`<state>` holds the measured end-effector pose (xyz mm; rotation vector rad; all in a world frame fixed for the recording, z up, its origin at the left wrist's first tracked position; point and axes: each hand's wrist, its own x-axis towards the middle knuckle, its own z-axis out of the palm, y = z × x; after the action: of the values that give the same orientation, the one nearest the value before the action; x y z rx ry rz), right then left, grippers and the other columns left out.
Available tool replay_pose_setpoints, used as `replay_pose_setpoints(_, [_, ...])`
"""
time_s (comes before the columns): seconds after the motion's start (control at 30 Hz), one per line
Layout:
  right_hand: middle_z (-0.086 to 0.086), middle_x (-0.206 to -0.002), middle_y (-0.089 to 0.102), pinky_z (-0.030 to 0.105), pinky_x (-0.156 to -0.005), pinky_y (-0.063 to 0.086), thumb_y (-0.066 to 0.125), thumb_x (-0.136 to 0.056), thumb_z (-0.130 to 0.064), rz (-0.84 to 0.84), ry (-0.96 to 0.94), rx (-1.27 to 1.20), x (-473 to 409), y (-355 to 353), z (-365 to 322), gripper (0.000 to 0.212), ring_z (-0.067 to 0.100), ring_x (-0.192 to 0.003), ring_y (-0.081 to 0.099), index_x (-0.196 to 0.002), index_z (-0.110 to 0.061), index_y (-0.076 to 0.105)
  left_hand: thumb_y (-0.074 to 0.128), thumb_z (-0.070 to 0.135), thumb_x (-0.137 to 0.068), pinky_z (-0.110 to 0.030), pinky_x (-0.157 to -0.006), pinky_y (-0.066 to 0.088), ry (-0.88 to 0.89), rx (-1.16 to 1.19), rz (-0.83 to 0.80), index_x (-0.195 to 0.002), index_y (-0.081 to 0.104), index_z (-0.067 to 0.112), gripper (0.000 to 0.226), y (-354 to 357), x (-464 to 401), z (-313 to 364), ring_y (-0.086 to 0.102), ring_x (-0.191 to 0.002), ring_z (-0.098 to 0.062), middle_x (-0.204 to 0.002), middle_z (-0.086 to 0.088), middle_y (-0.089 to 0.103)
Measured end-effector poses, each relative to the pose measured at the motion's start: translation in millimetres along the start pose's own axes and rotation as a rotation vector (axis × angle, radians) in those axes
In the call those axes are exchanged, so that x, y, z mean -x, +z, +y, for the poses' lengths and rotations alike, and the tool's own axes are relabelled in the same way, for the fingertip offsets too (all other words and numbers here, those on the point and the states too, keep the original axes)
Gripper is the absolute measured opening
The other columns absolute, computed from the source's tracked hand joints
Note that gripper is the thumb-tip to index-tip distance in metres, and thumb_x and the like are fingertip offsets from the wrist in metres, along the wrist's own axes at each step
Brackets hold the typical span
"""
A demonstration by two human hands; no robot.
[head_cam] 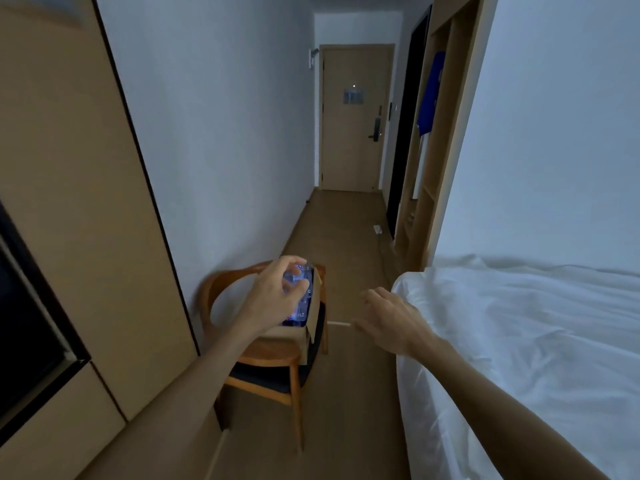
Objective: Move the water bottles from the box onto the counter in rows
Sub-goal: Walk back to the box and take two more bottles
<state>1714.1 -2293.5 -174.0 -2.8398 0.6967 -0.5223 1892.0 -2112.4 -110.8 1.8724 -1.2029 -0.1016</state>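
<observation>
An open cardboard box stands on a wooden chair by the left wall. Bluish water bottles fill it, seen from their tops. My left hand hovers over the box with fingers spread and curled down toward the bottle tops; it holds nothing that I can see. My right hand floats to the right of the box, between it and the bed, fingers apart and empty. A wooden counter surface runs along the lower left.
A bed with white sheets fills the right side. A narrow strip of floor leads to a closed door. A wooden wall panel with a dark screen is on the left. An open wardrobe stands at right.
</observation>
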Motion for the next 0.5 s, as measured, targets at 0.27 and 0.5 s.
replay_pose_setpoints(0.27, [-0.016,-0.113,0.052,0.027,-0.073,0.043,0.033,-0.074,-0.079,-0.059,0.029,0.002,-148.4,49.6,74.0,0.050,0.005,-0.090,0.049,-0.112,-0.047,0.035,0.059,0.032,-0.092,-0.008,-0.057,0.043,-0.010,-0.014,0.034,-0.121,0.051,0.034,0.030,38.9,-156.0,-70.0,0.061,-0.080,0.001,-0.104,0.018,0.056])
replay_pose_setpoints(0.5, [-0.016,-0.108,0.049,0.031,-0.077,0.049,0.031,-0.071,-0.074,-0.145,0.019,-0.043,-254.0,73.6,112.5,0.050,0.007,-0.089,0.051,-0.111,-0.043,0.035,0.060,0.029,-0.092,-0.016,-0.066,0.050,-0.042,-0.016,0.015,-0.120,0.051,0.034,0.031,70.3,-263.5,-124.2,0.061,-0.083,-0.004,-0.101,0.016,0.057])
